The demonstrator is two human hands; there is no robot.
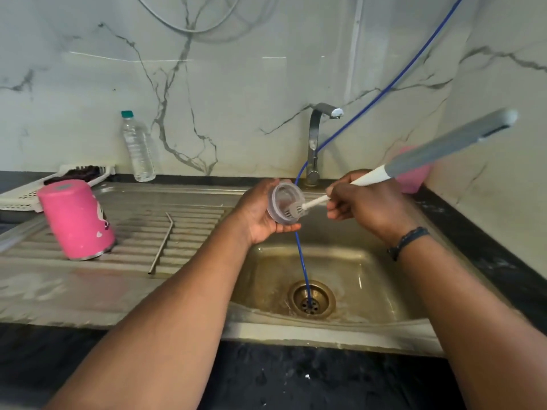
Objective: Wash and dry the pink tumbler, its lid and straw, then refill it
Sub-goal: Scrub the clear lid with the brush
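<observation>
A clear water bottle (138, 147) is stood against the wall, well left of the hands. A white basket (28, 189) is set further left. A blue tube (303, 261) is run below them into the drain (311, 298).

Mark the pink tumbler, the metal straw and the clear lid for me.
pink tumbler (77, 220), head view, on its side wall.
metal straw (162, 247), head view, on the middle of its straight shaft.
clear lid (283, 199), head view, on its transparent inner face.
</observation>
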